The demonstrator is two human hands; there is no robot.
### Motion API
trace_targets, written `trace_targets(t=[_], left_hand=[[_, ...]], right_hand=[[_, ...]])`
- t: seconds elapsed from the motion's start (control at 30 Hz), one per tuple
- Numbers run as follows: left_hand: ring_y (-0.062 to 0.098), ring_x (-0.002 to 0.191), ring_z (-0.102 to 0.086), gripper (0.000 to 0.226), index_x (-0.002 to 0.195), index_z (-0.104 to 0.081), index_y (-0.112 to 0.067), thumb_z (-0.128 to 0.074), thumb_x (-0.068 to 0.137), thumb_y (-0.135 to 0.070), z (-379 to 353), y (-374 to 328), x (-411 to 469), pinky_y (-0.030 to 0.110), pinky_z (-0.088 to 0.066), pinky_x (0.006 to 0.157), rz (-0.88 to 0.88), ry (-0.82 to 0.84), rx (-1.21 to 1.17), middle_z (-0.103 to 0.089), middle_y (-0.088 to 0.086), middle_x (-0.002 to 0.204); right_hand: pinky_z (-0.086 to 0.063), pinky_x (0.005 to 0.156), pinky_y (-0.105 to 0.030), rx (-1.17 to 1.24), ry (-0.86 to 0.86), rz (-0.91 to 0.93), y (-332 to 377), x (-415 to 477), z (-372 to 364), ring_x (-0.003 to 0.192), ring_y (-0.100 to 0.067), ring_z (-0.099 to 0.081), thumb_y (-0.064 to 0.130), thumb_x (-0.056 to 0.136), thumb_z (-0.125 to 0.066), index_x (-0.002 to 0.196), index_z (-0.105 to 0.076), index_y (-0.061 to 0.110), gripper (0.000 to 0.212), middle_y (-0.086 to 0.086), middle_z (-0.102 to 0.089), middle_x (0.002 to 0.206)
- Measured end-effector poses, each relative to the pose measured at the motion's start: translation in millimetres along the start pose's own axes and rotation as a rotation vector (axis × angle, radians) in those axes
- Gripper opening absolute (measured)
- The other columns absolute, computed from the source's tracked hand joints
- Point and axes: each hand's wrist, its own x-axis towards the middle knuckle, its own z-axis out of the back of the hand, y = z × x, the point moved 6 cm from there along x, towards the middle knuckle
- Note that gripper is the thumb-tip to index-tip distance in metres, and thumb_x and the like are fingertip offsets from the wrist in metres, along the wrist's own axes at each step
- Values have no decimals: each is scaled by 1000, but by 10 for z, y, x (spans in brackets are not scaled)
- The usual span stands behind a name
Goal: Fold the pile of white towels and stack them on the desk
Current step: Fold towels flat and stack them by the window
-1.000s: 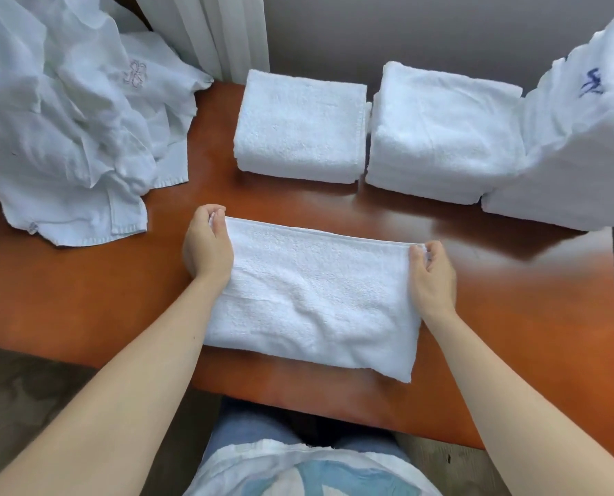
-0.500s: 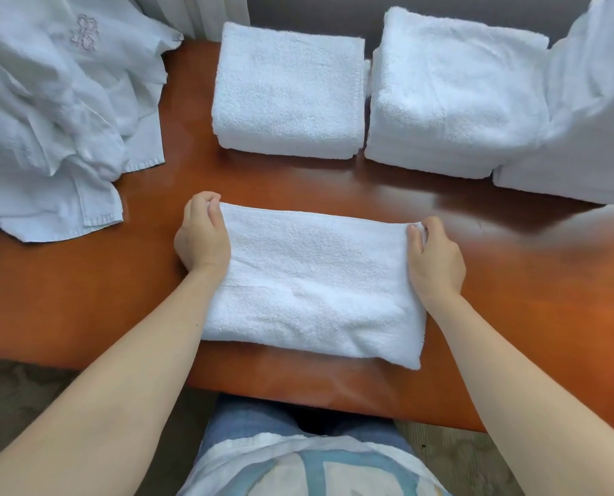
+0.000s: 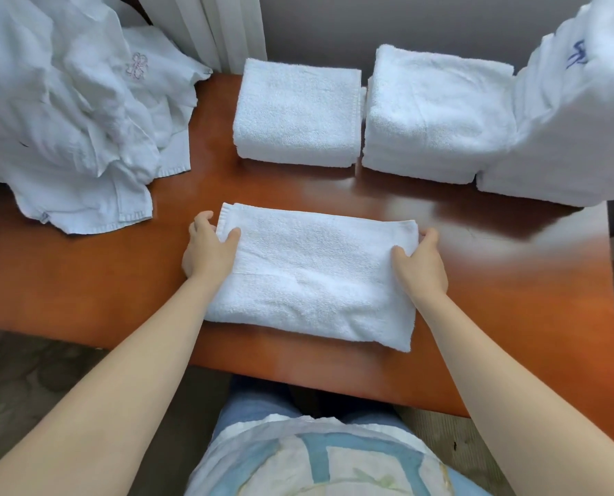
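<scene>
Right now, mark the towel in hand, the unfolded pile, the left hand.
towel in hand (image 3: pixel 316 281), head view, middle of top face
unfolded pile (image 3: pixel 62 112), head view, crumpled middle
left hand (image 3: pixel 207 254), head view, back of hand

No legible txt; pink emblem (image 3: pixel 136 66) on crumpled cloth (image 3: pixel 66 130), blue mark (image 3: pixel 578 56) on rt stack (image 3: pixel 566 145) unreadable.

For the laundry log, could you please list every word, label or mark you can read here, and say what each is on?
No text here can be read.
Pink embroidered emblem on the crumpled white cloth pile: too blurred to read.
Blue embroidered mark on the tall white folded stack: partly cut off, unreadable.
Folded towel, gripped by the left hand and right hand: no label shows.
</scene>
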Motion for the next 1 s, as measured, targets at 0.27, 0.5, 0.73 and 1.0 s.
trace_targets(t=[0.27,0.5,0.73,1.0], left_hand=[[28,121,-55,70,148,-31,-19,-62,92,-47,27,391,-560,43,-47,86,81,31,-10,-47,4,143],[31,121,-55,65,147,-35,-20,-62,93,-45,49,640,-850,46,-48,98,146,58,-166,-54,7,139],[27,132,-46,51,146,-40,-12,-53,98,-22,1,703,-971,32,-39,95,133,60,-470,-44,8,149],[22,96,-53,35,132,-42,-27,-45,100,-14,15,733,-1027,29,-40,70,14,34,-281,-54,1,123]], right_hand=[[-47,80,-39,83,57,43,-111,-408,37,117,-27,-55,24,89,-60,145,-25,18,67,-1,-44,144],[-50,92,-48,78,76,37,-296,-758,52,121,-29,-54,23,88,-60,145,-27,19,67,-2,-49,141],[-53,86,-46,68,115,14,-477,-1004,-15,104,-32,-61,24,89,-55,149,-22,20,69,-6,-61,125],[-32,106,-39,-114,117,290,-468,-922,62,125,-30,-52,22,101,-41,152,-33,40,54,-2,-62,133]])
